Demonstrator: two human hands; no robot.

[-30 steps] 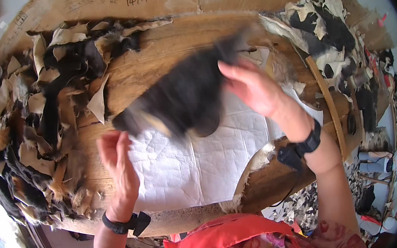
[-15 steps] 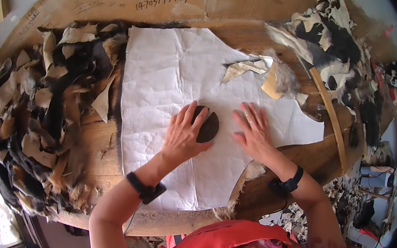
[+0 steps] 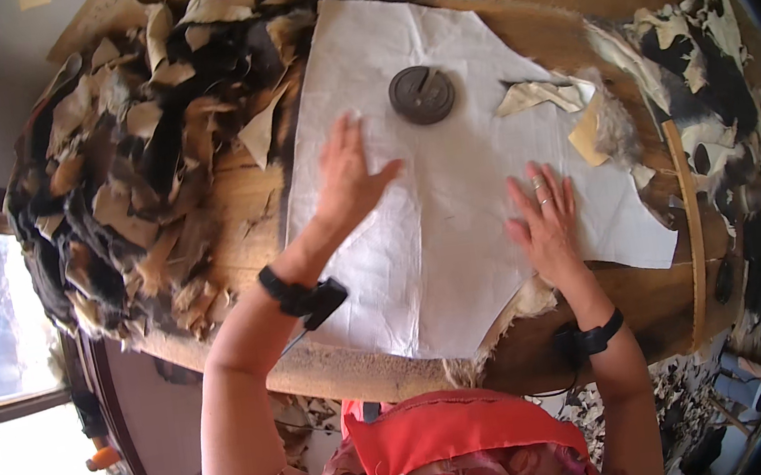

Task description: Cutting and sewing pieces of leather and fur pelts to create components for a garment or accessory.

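A large white creased sheet point(image 3: 456, 227), cut like a pattern piece, lies on the wooden table. On its upper part rests a dark round slotted weight point(image 3: 422, 95), touched by neither hand. My left hand point(image 3: 353, 172) is open over the sheet's left side, fingers stretched and thumb out, left of the weight and nearer to me. To the right, my right hand point(image 3: 544, 221) lies flat on the sheet, fingers spread, with rings on one finger. Pale fur point(image 3: 529, 304) shows from under the sheet's near edge. Both wrists wear black bands.
Fur and hide scraps point(image 3: 113, 177) are heaped at the left, with another pile point(image 3: 693, 52) at the right. Small hide offcuts point(image 3: 543, 97) lie on the sheet's right side. A wooden strip point(image 3: 689, 226) lies beyond it. More scraps point(image 3: 643, 405) cover the floor.
My left hand has let go of the weight and moved left of it. The weight now sits farther up the sheet. My right hand stays flat on the sheet; the whole view has shifted.
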